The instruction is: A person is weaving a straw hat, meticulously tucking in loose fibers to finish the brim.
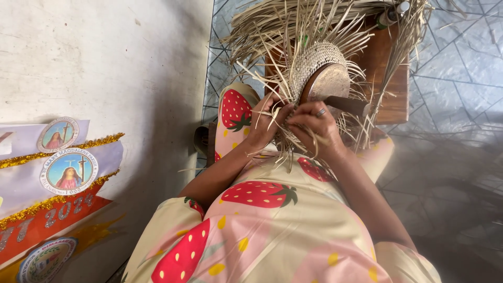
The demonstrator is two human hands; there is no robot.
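Note:
A half-woven straw hat (310, 62) sits over a round wooden block (329, 83) with a dark handle (348, 105), held against my lap. Many loose pale straw strips (293, 23) fan out from its edge. My left hand (264, 124) pinches several strips at the hat's lower rim. My right hand (314, 124), with a ring on one finger, grips strips just beside it. Both hands nearly touch each other. I wear a cream dress with red strawberry print (262, 209).
A brown wooden stool (390, 78) stands beyond the hat on a grey patterned tile floor (450, 68). A pale wall (105, 63) rises on the left, with a banner bearing round emblems and gold tinsel (57, 173). A bottle (390, 15) lies among the straw.

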